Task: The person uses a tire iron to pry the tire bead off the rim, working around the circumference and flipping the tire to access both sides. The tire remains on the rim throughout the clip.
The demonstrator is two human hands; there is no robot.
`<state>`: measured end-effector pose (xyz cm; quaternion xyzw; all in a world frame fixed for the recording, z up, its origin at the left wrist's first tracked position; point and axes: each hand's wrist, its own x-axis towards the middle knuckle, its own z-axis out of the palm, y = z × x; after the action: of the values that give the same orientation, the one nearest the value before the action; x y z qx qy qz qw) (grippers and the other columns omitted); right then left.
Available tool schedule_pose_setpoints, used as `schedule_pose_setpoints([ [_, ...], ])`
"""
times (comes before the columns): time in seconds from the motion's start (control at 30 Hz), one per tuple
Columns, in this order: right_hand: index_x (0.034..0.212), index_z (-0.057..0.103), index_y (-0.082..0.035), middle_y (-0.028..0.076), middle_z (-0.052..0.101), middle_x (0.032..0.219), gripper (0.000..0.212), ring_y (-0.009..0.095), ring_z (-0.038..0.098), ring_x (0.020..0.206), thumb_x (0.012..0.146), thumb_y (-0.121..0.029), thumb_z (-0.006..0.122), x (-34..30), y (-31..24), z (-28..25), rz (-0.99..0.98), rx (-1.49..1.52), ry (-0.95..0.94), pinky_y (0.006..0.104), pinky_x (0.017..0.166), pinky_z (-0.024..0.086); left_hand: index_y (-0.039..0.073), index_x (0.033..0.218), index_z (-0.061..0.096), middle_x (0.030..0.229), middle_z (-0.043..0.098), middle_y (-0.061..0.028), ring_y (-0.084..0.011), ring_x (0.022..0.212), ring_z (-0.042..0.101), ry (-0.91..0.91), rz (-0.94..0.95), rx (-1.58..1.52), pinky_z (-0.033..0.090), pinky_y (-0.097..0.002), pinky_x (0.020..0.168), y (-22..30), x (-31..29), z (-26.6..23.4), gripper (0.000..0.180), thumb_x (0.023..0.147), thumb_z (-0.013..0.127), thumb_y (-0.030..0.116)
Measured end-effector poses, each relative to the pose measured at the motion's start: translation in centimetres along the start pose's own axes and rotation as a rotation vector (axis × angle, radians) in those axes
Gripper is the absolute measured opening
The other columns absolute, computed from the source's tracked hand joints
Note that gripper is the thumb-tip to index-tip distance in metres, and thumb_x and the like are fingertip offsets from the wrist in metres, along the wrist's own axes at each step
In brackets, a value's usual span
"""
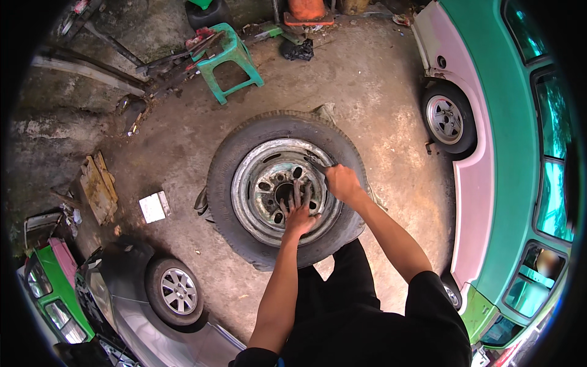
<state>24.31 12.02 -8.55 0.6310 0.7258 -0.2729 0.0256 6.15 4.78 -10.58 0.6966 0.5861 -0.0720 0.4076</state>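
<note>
My left hand [299,215] lies fingers spread on the steel rim's [257,177] hub, my right hand [342,183] curled gripping its right edge, the tyre [227,160] flat just ahead of me.

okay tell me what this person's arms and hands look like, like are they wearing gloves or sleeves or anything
No gloves: the left hand and right hand are both bare, with no watch, ring or wristband visible. Both forearms are uncovered to above the elbow. Short black sleeves show at the upper arms, apparently part of a black shirt, and the trousers look black too. The fingers look smudged dark, though the picture is too small to be sure.
</note>
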Motion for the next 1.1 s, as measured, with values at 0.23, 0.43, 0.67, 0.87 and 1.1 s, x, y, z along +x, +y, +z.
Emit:
schedule_pose_setpoints([
  [0.23,0.124,0.063,-0.013,0.022,0.068,0.097,0.042,0.039,0.066,0.094,0.082,-0.01,0.059,-3.2,-0.8,0.2,0.178,0.141,-0.019,0.0455,0.084,0.053,0.03,0.155,-0.001,0.16,-0.016,-0.0109,-0.0423,0.145,0.013,0.009,0.029,-0.032,0.007,-0.0648,0.113,-0.3,0.0,0.3,0.109,0.077,0.074,0.043],
  [0.43,0.125,0.06,-0.005,0.022,0.066,0.11,0.044,0.033,0.063,0.108,0.082,-0.008,0.063,-7.2,-1.2,0.3,0.101,0.698,0.312,0.0377,0.091,0.051,0.035,0.155,0.005,0.162,-0.012,-0.0041,-0.0424,0.144,0.019,0.023,0.132,-0.043,0.012,-0.06,0.114,-2.0,-0.2,0.1,0.097,0.082,0.069,0.044],
  [0.67,0.13,0.058,-0.008,0.025,0.064,0.112,0.047,0.033,0.063,0.11,0.084,-0.016,0.064,-15.8,-4.0,3.6,0.311,0.785,0.318,0.0377,0.091,0.049,0.036,0.154,0.005,0.163,0.001,-0.0003,-0.0346,0.142,0.029,-0.059,0.359,0.167,0.02,-0.0512,0.116,-5.5,-1.8,-1.5,0.087,0.089,0.062,0.042],
  [0.87,0.129,0.057,-0.004,0.027,0.063,0.113,0.044,0.036,0.062,0.11,0.089,-0.023,0.062,-15.7,-3.9,6.2,0.351,0.737,0.558,0.0399,0.091,0.049,0.034,0.155,0.009,0.163,0.004,-0.0017,-0.0362,0.141,0.029,-0.031,0.406,0.128,0.022,-0.0504,0.116,-6.1,-1.0,-1.6,0.086,0.089,0.064,0.035],
  [1.1,0.121,0.058,0.0,0.026,0.067,0.084,0.04,0.035,0.069,0.079,0.094,-0.029,0.059,-16.4,-5.4,8.4,0.468,0.72,0.593,0.0407,0.073,0.051,0.031,0.154,0.017,0.158,0.023,-0.0083,-0.0356,0.141,0.029,0.064,0.385,0.063,0.02,-0.0511,0.116,-6.5,-1.8,-0.3,0.08,0.088,0.064,0.032],
])
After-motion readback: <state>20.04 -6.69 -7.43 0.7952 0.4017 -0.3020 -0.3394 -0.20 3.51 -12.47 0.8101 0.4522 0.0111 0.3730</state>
